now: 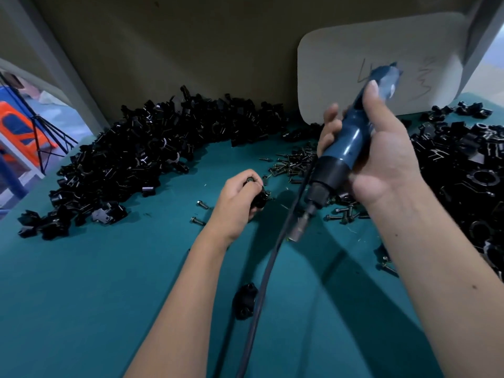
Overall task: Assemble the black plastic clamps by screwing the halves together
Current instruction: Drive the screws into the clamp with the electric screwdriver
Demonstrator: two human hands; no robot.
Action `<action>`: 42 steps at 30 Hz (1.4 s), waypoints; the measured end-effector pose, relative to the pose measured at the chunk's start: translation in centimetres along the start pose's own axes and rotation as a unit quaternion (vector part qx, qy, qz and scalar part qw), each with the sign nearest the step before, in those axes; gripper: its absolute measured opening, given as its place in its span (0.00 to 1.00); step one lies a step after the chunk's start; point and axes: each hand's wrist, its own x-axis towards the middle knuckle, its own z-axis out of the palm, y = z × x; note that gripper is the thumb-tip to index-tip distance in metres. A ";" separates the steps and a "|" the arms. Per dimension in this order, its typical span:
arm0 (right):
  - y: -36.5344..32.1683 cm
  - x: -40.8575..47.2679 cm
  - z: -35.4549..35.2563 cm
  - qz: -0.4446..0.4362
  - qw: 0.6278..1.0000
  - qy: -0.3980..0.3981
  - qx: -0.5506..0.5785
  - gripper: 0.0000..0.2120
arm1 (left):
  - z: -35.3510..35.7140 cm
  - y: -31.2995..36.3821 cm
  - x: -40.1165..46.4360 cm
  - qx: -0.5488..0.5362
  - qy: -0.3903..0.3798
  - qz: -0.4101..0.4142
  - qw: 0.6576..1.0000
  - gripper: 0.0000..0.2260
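Hands are busy over a green worktop (81, 296). The right hand (381, 159) is wrapped tight around a blue power screwdriver (346, 148). The tool is held up in the air and leans, with its metal tip (297, 230) pointing down toward the worktop. A dark cord (261, 296) runs from the tool down toward the bottom of the view.

The left hand (240, 197) rests on the worktop and its fingers curl around a small black clamp (259, 197). The clamp sits near the middle of the worktop, a bit to the left of the screwdriver tip and not touching it.

One more clamp piece (244, 301) lies alone on the worktop, closer to the person, just beside the cord.

A big heap of black clamp halves (141, 159) curves along the left and back of the worktop. Another heap of black parts (463, 165) lies on the right side. A little pile of dark screws (294, 162) sits behind the hands, and a few loose screws (200, 212) lie near the left hand. A pale board (341, 64) with scribbled marks leans at the back.
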 end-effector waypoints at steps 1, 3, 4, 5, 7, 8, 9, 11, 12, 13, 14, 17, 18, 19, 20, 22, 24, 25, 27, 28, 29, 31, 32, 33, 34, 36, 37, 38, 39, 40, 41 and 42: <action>-0.3 0.1 -0.1 0.025 0.999 0.004 -0.039 0.19 | 0.0 0.0 -0.1 -0.002 -0.004 -0.002 1.000 0.05; -0.6 0.2 -0.1 0.091 0.991 0.014 -0.102 0.19 | 0.0 0.1 -0.1 -0.001 -0.008 -0.005 1.000 0.05; -0.4 0.2 -0.1 0.106 0.989 0.026 -0.100 0.19 | 0.0 0.1 0.0 0.001 -0.008 -0.006 1.000 0.05; 0.0 0.2 -0.1 0.099 0.991 0.047 -0.082 0.18 | 0.1 0.1 0.0 0.002 -0.009 -0.005 1.000 0.05; 1.1 0.3 0.0 0.031 0.994 0.102 -0.037 0.17 | 0.2 0.1 0.0 -0.002 -0.014 -0.001 1.000 0.05; 1.5 0.3 0.2 -0.012 0.992 0.121 -0.022 0.16 | 0.1 0.1 0.0 0.002 -0.016 0.000 1.000 0.05; 1.8 0.5 0.3 -0.055 0.990 0.132 -0.011 0.15 | 0.1 0.0 0.0 0.010 -0.016 0.001 1.000 0.05; 1.8 0.6 0.7 -0.140 0.979 0.147 -0.005 0.15 | -0.1 0.1 0.0 0.021 -0.015 0.001 1.000 0.05; 1.6 0.7 0.8 -0.181 0.972 0.151 -0.009 0.16 | -0.1 0.1 0.0 0.019 -0.019 0.001 1.000 0.04; 1.5 0.6 0.9 -0.220 0.963 0.155 -0.015 0.16 | 0.0 0.1 0.1 0.022 -0.021 0.002 1.000 0.04; 1.5 0.5 1.0 -0.257 0.953 0.156 -0.023 0.16 | 0.0 0.1 0.2 0.036 -0.022 0.004 0.999 0.04; 1.7 0.0 1.4 -0.330 0.930 0.156 -0.049 0.16 | 0.3 -0.3 0.2 0.110 -0.019 0.006 0.994 0.05; 1.7 -0.1 1.5 -0.344 0.924 0.156 -0.056 0.16 | 0.4 -0.4 0.2 0.124 -0.019 0.006 0.992 0.05; 1.8 -0.2 1.6 -0.353 0.920 0.156 -0.063 0.15 | 0.4 -0.5 0.2 0.132 -0.019 0.004 0.991 0.06; 1.9 -0.2 1.7 -0.360 0.918 0.153 -0.069 0.14 | 0.5 -0.5 0.2 0.133 -0.018 0.002 0.991 0.07; 1.9 -0.3 1.8 -0.373 0.914 0.139 -0.079 0.12 | 0.4 -0.5 0.1 0.127 -0.016 -0.004 0.992 0.09; 1.9 -0.4 2.0 -0.380 0.912 0.123 -0.090 0.09 | 0.4 -0.4 0.0 0.128 -0.015 -0.007 0.992 0.10; 2.0 -0.4 2.0 -0.382 0.912 0.119 -0.093 0.08 | 0.4 -0.4 0.0 0.129 -0.015 -0.009 0.992 0.10; 2.0 -0.5 1.9 -0.383 0.912 0.117 -0.094 0.07 | 0.4 -0.4 0.0 0.127 -0.016 -0.011 0.992 0.10; 2.0 -0.5 1.9 -0.384 0.911 0.118 -0.093 0.06 | 0.5 -0.4 0.1 0.126 -0.017 -0.011 0.992 0.10; 2.0 -0.4 1.9 -0.384 0.911 0.119 -0.094 0.06 | 0.5 -0.4 0.1 0.126 -0.019 -0.012 0.992 0.10; 2.0 -0.4 2.0 -0.386 0.910 0.118 -0.096 0.07 | 0.6 -0.5 0.1 0.128 -0.019 -0.012 0.991 0.09; 2.0 -0.3 2.0 -0.387 0.909 0.116 -0.097 0.07 | 0.6 -0.6 0.1 0.129 -0.019 -0.012 0.991 0.09; 2.0 -0.3 2.0 -0.388 0.909 0.115 -0.098 0.07 | 0.6 -0.6 0.1 0.128 -0.019 -0.012 0.992 0.09; 2.0 -0.3 2.0 -0.389 0.909 0.113 -0.100 0.07 | 0.6 -0.6 0.1 0.126 -0.019 -0.012 0.992 0.09; 1.9 -0.3 2.0 -0.388 0.909 0.111 -0.102 0.07 | 0.6 -0.6 0.1 0.128 -0.020 -0.012 0.992 0.09; 1.9 -0.3 2.0 -0.389 0.909 0.108 -0.103 0.07 | 0.6 -0.5 0.1 0.130 -0.021 -0.012 0.991 0.09; 1.9 -0.3 2.0 -0.390 0.909 0.105 -0.103 0.07 | 0.7 -0.5 0.1 0.132 -0.021 -0.011 0.991 0.09; 2.0 -0.3 2.1 -0.391 0.909 0.101 -0.103 0.07 | 0.7 -0.5 0.1 0.131 -0.022 -0.010 0.991 0.09; 2.0 -0.3 2.1 -0.392 0.909 0.098 -0.103 0.08 | 0.7 -0.6 0.1 0.129 -0.022 -0.011 0.991 0.10; 2.0 -0.4 2.1 -0.393 0.909 0.096 -0.104 0.08 | 0.7 -0.6 0.1 0.128 -0.022 -0.011 0.991 0.10; 2.0 -0.4 2.1 -0.394 0.908 0.094 -0.105 0.08 | 0.7 -0.6 0.1 0.129 -0.022 -0.011 0.991 0.10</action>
